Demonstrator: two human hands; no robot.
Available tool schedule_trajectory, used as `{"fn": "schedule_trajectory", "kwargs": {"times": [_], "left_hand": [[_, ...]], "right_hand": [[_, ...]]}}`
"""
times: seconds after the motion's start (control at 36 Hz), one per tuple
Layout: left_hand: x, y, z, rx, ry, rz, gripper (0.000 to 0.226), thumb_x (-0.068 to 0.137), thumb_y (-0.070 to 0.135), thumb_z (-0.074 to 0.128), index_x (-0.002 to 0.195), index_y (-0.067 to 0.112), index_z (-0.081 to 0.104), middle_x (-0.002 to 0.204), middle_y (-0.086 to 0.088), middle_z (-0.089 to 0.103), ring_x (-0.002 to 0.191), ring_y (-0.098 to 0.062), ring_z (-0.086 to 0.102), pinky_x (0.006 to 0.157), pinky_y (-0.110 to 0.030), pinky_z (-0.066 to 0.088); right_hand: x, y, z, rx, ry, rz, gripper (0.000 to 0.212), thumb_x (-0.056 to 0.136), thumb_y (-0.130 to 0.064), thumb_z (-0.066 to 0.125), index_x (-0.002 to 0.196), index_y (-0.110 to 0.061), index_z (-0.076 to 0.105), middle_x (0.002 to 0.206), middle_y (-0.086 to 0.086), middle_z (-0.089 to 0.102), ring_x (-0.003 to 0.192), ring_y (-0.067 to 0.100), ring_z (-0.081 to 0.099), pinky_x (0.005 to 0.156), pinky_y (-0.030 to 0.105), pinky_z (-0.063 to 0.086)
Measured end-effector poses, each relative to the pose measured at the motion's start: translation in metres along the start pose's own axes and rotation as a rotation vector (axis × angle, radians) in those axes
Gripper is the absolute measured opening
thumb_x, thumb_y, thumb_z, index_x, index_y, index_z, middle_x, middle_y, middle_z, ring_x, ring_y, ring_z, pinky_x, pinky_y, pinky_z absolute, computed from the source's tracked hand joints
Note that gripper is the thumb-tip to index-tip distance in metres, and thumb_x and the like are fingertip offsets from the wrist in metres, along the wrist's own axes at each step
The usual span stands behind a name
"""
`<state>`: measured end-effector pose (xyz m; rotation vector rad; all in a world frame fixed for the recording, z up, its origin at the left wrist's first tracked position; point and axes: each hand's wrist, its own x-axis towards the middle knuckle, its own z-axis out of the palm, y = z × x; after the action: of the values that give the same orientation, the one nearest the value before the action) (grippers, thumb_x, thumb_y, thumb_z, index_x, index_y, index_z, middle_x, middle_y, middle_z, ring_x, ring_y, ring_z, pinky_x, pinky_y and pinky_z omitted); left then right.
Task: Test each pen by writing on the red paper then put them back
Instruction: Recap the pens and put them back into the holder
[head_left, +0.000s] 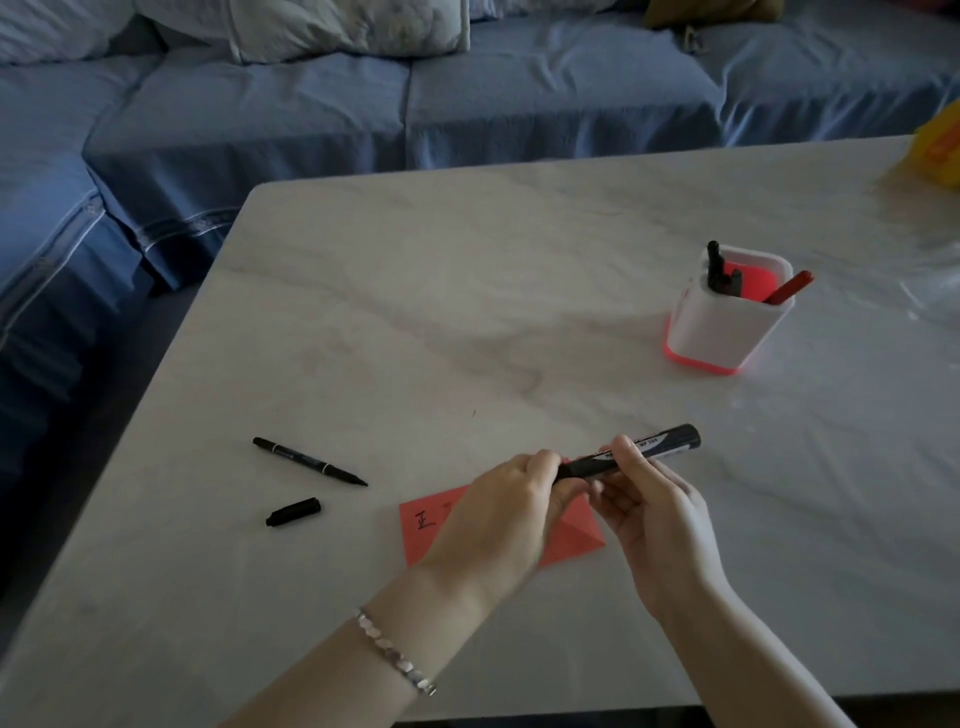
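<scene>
Over the red paper (422, 543), near six o'clock on the marble table (467, 312), both hands hold a thick black marker (670, 440) roughly level. The left hand (498, 504) is curled round its left end, and the right hand (660, 514) pinches its barrel. At nine o'clock from the hands lie an uncapped thin pen (310, 462) and a loose black cap (293, 512). At two o'clock stands a white pen holder (722, 332) with more pens inside.

A pale marble-patterned bench (467, 291) stands near a blue-covered sofa (311, 114) bearing pale cushions (322, 26); dim light, dark floor (78, 493) between.
</scene>
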<state>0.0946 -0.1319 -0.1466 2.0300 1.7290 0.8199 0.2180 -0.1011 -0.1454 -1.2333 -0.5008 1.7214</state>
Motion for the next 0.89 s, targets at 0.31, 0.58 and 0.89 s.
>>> {"fn": "schedule_trajectory", "kwargs": {"times": [0.31, 0.58, 0.89], "left_hand": [[0.050, 0.016, 0.008, -0.177, -0.123, -0.128, 0.027, 0.096, 0.038, 0.039, 0.110, 0.019, 0.053, 0.104, -0.002, 0.062, 0.095, -0.020, 0.057, 0.069, -0.027, 0.035], [0.062, 0.008, 0.019, -0.081, -0.190, -0.074, 0.029, 0.092, 0.028, 0.048, 0.120, 0.019, 0.047, 0.095, 0.006, 0.050, 0.086, -0.007, 0.047, 0.082, -0.019, 0.036], [0.042, -0.018, 0.004, -0.044, -0.106, -0.149, 0.020, 0.090, 0.022, 0.052, 0.109, 0.022, 0.056, 0.090, 0.013, 0.050, 0.081, 0.007, 0.048, 0.073, 0.000, 0.033]], "right_hand": [[0.020, -0.038, -0.007, -0.068, -0.174, -0.034, 0.014, 0.090, 0.002, 0.048, 0.096, -0.008, 0.056, 0.090, 0.012, 0.066, 0.082, 0.016, 0.067, 0.079, 0.028, 0.056], [0.044, -0.145, -0.045, -1.094, 0.340, -0.766, 0.024, 0.087, -0.023, 0.059, 0.111, -0.020, 0.060, 0.072, 0.003, 0.057, 0.067, 0.024, 0.054, 0.063, 0.031, 0.045], [0.088, -0.161, -0.012, -1.316, 0.378, -0.718, 0.021, 0.084, -0.010, 0.056, 0.101, -0.001, 0.065, 0.116, 0.019, 0.046, 0.087, 0.031, 0.048, 0.079, 0.032, 0.041]]}}
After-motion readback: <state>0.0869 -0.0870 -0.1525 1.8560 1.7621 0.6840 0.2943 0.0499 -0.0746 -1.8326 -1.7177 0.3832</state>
